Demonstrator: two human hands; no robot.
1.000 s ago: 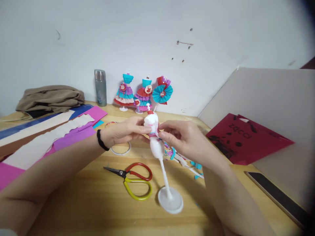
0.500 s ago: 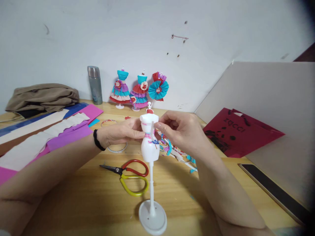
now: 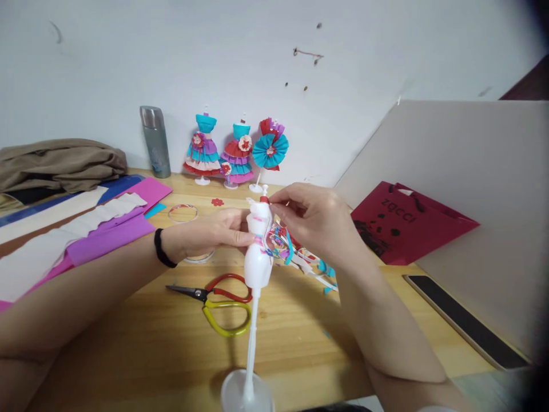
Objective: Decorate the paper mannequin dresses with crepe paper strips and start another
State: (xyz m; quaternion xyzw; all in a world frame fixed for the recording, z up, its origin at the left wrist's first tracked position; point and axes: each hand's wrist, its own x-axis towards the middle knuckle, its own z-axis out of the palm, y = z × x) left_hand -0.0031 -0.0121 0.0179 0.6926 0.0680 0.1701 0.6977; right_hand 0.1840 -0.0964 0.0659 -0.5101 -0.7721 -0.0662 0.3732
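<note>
A small white dress-form mannequin (image 3: 258,269) on a thin stand leans in front of me, its round base (image 3: 247,395) at the bottom edge of the view. My left hand (image 3: 229,229) is closed around its torso, thumb at the waist. Pink, blue and red marks show at chest and waist, and a red band (image 3: 265,199) circles the neck. By that neck and shoulder, the fingers of my right hand (image 3: 306,212) are pinched together; what they hold, if anything, is too small to make out. A whitish scrap (image 3: 252,201) sticks up at the other shoulder.
Scissors (image 3: 203,294) with red and yellow handles lie left of the stand. Behind stand dressed mannequins (image 3: 203,154) and a flask (image 3: 155,143). Coloured paper sheets (image 3: 107,234) lie left, colourful scraps (image 3: 309,263) behind my right hand. A red bag (image 3: 407,223) and phone (image 3: 463,320) are right.
The mannequin has tilted and turned, its base swinging left and toward me. My right hand has gone from the chest, where it held a pale strip, up to the neck.
</note>
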